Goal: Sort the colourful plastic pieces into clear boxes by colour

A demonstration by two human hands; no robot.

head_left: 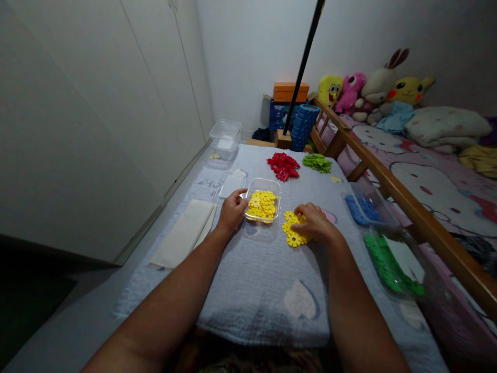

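My left hand (232, 211) grips the left side of a clear plastic box (262, 184), its thumb and fingers at the rim. Inside that box lies a heap of yellow snowflake discs (263, 205). To the right of it, a flat pile of more yellow snowflake discs (294, 239) rests on the cloth. My right hand (315, 223) is over this pile with curled fingers closed on some of the discs; the palm hides part of the pile.
Red discs (283, 166) and light green discs (317, 162) lie at the back. On the right are boxes of blue discs (359, 209) and dark green discs (382, 263). A folded cream cloth (184, 233), a clear lid (233, 184) and a clear box (225, 137) are on the left. A bed rail (411, 202) borders the right.
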